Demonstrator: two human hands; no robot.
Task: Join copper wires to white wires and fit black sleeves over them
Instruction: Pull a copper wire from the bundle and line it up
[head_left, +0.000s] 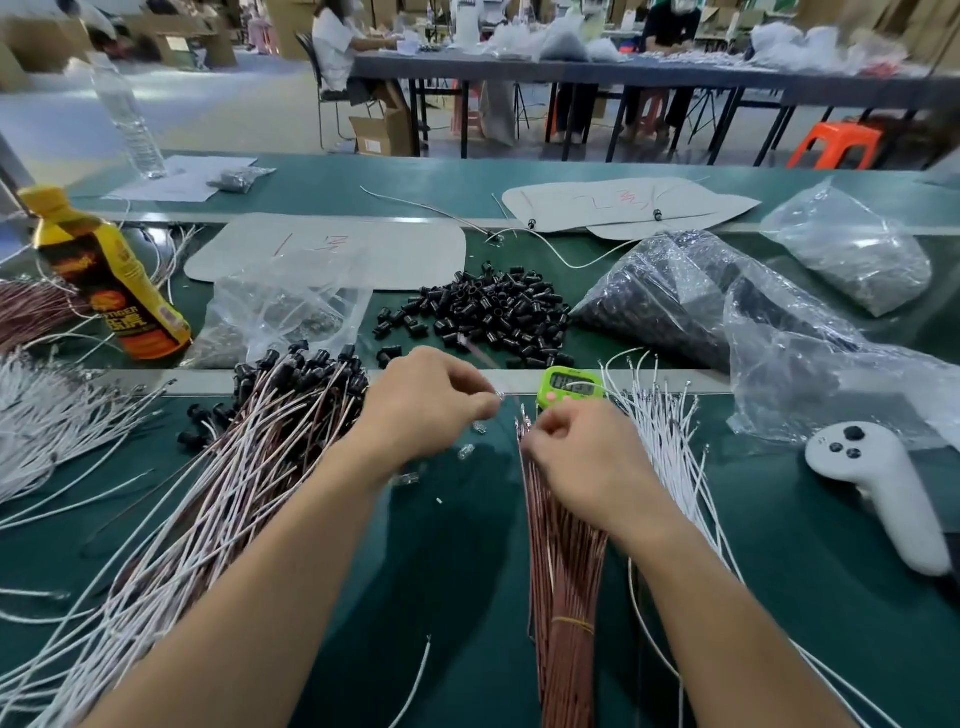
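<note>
My left hand (434, 402) pinches a small clear connector with a thin wire end at its fingertips, just above the green mat. My right hand (576, 449) curls its fingers over the top ends of a bundle of copper wires (563, 571) bound by a rubber band. A fan of white wires (670, 447) lies right of that hand. A pile of loose black sleeves (493, 312) sits beyond both hands. Finished wire pairs with black sleeves (270, 415) lie in a heap at the left. A few clear connectors (465, 451) lie between my hands.
A yellow drink bottle (109, 280) stands at the left. Plastic bags of black parts (691, 301) fill the right. A green timer (569, 387) sits behind my right hand, a white controller (878, 488) at the far right. Cardboard sheets (332, 249) lie farther back.
</note>
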